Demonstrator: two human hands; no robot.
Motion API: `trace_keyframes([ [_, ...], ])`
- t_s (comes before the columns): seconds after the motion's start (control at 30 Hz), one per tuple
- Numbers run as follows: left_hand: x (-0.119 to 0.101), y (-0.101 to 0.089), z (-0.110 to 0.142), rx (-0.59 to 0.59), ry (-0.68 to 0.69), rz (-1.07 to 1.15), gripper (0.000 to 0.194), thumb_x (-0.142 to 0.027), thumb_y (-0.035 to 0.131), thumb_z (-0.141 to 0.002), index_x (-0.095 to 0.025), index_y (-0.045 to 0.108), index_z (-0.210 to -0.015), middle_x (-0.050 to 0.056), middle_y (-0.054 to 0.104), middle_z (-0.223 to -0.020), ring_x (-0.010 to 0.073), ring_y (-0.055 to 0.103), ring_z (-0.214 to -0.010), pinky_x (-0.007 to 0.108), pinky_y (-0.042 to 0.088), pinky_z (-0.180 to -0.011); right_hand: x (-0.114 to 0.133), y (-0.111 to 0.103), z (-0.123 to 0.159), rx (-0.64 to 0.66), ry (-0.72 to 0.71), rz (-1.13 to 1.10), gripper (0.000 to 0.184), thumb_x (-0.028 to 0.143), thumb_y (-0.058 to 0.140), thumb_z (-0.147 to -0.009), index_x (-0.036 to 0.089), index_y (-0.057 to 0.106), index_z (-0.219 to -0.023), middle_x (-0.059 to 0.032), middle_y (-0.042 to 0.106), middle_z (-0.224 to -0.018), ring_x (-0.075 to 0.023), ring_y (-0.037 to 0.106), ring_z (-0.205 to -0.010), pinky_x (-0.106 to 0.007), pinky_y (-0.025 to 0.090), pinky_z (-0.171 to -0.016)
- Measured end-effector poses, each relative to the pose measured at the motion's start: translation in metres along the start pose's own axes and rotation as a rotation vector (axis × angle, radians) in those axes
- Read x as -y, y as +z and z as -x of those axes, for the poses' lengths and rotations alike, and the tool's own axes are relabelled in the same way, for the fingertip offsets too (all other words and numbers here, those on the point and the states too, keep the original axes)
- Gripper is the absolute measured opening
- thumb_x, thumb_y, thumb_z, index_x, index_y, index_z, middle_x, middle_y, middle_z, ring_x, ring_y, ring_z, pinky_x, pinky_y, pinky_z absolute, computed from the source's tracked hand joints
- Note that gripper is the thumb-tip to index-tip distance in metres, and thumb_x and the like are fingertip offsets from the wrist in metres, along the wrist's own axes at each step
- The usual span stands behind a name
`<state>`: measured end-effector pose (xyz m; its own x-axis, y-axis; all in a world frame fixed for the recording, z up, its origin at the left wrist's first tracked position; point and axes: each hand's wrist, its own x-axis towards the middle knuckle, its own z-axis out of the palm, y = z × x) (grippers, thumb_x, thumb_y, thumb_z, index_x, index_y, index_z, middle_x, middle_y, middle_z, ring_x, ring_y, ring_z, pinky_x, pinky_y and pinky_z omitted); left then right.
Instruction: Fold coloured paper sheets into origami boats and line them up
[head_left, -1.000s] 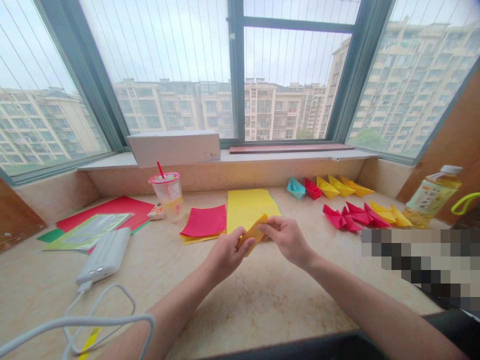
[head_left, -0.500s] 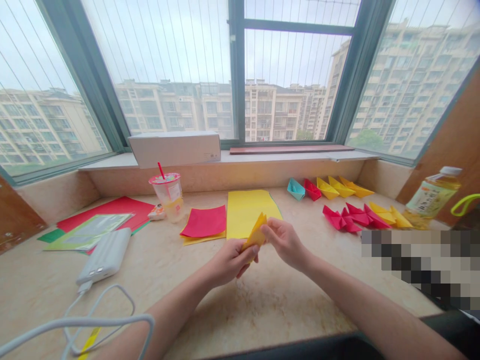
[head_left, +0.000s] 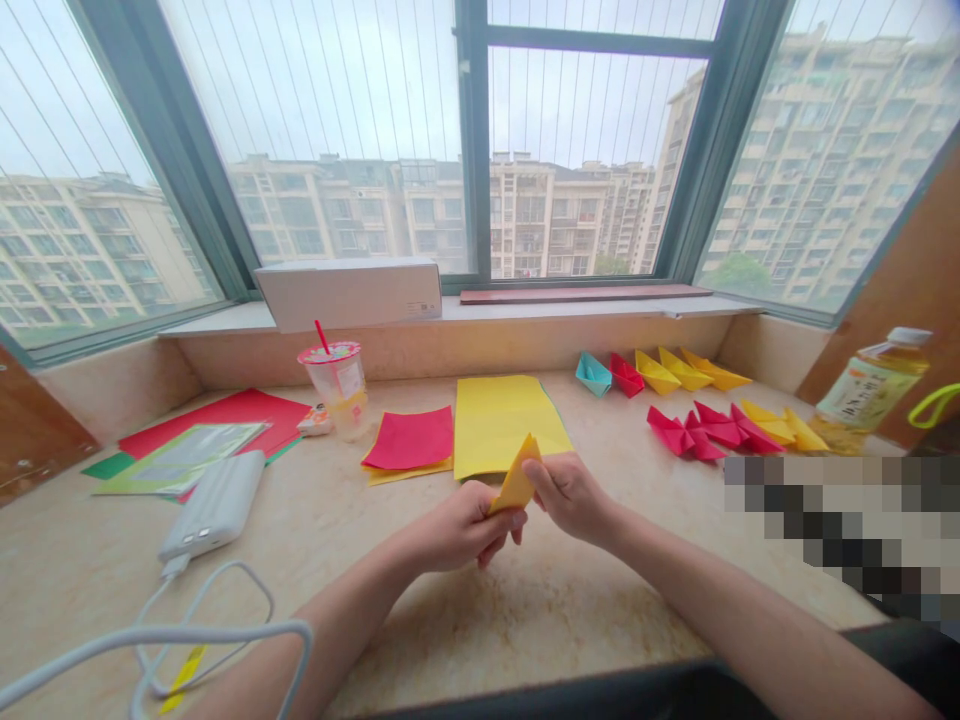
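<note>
A small piece of folded yellow paper [head_left: 517,478] stands tilted between my two hands, above the front of the counter. My left hand [head_left: 472,525] grips its lower end, with the thumb across the front. My right hand [head_left: 571,492] pinches its right edge between thumb and fingers. Just beyond my hands lies a large yellow sheet [head_left: 499,420] with a green edge beneath it. To the left of that sheet rests a red square sheet [head_left: 412,438] on top of a yellow one [head_left: 379,477].
Several folded paper boats [head_left: 658,372] and red and yellow folded pieces [head_left: 720,428] sit at right, near a tea bottle [head_left: 870,385]. At left are a lidded cup [head_left: 335,395], coloured sheets [head_left: 225,420], a power bank [head_left: 214,505] and a looping white cable [head_left: 217,632].
The yellow paper has turned more upright and looks narrower. My left hand has shifted slightly lower, and my right thumb has moved onto the paper's right edge.
</note>
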<state>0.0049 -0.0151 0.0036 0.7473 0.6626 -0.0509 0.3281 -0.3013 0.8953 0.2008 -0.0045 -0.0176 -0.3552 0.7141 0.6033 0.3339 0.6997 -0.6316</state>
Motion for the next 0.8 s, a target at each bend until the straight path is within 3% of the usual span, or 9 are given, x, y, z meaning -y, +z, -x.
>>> trace_keyframes([
  [0.13, 0.0, -0.002, 0.003, 0.044, 0.014, 0.048, 0.038, -0.045, 0.046, -0.095, -0.015, 0.06, -0.076, -0.006, 0.047, -0.045, 0.0059, 0.043, -0.04, 0.017, 0.037, -0.048, 0.002, -0.003, 0.001, 0.033, -0.076, -0.036, 0.056, 0.047, 0.03, -0.102, 0.017, 0.054, -0.063, -0.0011, 0.058, -0.056, -0.0103, 0.054, -0.05, -0.021, 0.038, -0.05],
  [0.23, 0.004, 0.002, 0.001, 0.079, -0.018, 0.109, 0.038, -0.047, 0.049, -0.093, -0.014, 0.062, -0.08, -0.003, 0.055, -0.051, 0.0076, 0.05, -0.043, 0.018, 0.041, -0.048, 0.002, -0.004, 0.001, 0.025, -0.075, 0.005, 0.052, 0.043, 0.033, -0.103, 0.017, 0.053, -0.062, -0.0009, 0.058, -0.055, -0.0109, 0.054, -0.049, -0.022, 0.04, -0.05],
  [0.37, 0.01, 0.005, -0.005, -0.03, -0.04, 0.149, 0.036, -0.045, 0.046, -0.095, -0.014, 0.062, -0.102, 0.002, 0.066, -0.074, 0.0088, 0.06, -0.052, 0.018, 0.044, -0.049, -0.002, -0.008, 0.002, -0.004, -0.031, 0.07, 0.048, 0.041, 0.036, -0.102, 0.018, 0.052, -0.062, -0.0002, 0.055, -0.055, -0.0123, 0.052, -0.049, -0.023, 0.04, -0.048],
  [0.43, 0.012, 0.002, -0.005, -0.17, -0.043, -0.003, 0.032, -0.041, 0.045, -0.096, -0.014, 0.061, -0.1, 0.002, 0.065, -0.074, 0.0101, 0.061, -0.054, 0.019, 0.044, -0.05, -0.008, -0.014, 0.001, -0.027, -0.008, 0.115, 0.04, 0.041, 0.04, -0.1, 0.018, 0.058, -0.074, -0.0019, 0.06, -0.064, -0.0146, 0.057, -0.056, -0.024, 0.045, -0.052],
  [0.5, 0.013, -0.003, -0.003, -0.337, -0.054, -0.344, 0.029, -0.04, 0.048, -0.094, -0.016, 0.063, -0.09, 0.002, 0.066, -0.073, 0.0135, 0.063, -0.062, 0.021, 0.045, -0.057, -0.013, -0.02, 0.0, -0.086, -0.001, 0.147, 0.028, 0.042, 0.047, -0.097, 0.019, 0.062, -0.099, -0.0058, 0.067, -0.084, -0.0179, 0.064, -0.07, -0.027, 0.052, -0.062],
  [0.57, 0.014, -0.009, 0.0, -0.433, -0.098, -0.66, 0.03, -0.043, 0.051, -0.092, -0.018, 0.064, -0.083, 0.004, 0.068, -0.075, 0.0181, 0.065, -0.069, 0.025, 0.046, -0.062, -0.017, -0.026, -0.001, -0.109, -0.044, 0.168, 0.033, 0.041, 0.053, -0.095, 0.021, 0.056, -0.121, -0.0097, 0.067, -0.106, -0.0214, 0.066, -0.087, -0.032, 0.055, -0.075],
  [0.67, 0.015, -0.013, 0.004, -0.433, -0.164, -0.865, 0.037, -0.053, 0.051, -0.089, -0.019, 0.065, -0.084, 0.007, 0.072, -0.081, 0.0227, 0.068, -0.075, 0.027, 0.046, -0.063, -0.021, -0.028, -0.001, -0.049, -0.183, 0.212, 0.022, 0.033, 0.058, -0.092, 0.025, 0.062, -0.113, -0.01, 0.06, -0.122, -0.0247, 0.062, -0.108, -0.039, 0.052, -0.092],
  [0.8, 0.015, -0.01, 0.003, -0.39, -0.155, -0.923, 0.05, -0.066, 0.047, -0.087, -0.02, 0.065, -0.088, 0.008, 0.074, -0.085, 0.0246, 0.07, -0.077, 0.028, 0.046, -0.061, -0.026, -0.02, 0.003, 0.122, -0.255, 0.284, 0.015, 0.024, 0.056, -0.094, 0.027, 0.067, -0.103, -0.0083, 0.056, -0.125, -0.0241, 0.061, -0.11, -0.038, 0.054, -0.09],
])
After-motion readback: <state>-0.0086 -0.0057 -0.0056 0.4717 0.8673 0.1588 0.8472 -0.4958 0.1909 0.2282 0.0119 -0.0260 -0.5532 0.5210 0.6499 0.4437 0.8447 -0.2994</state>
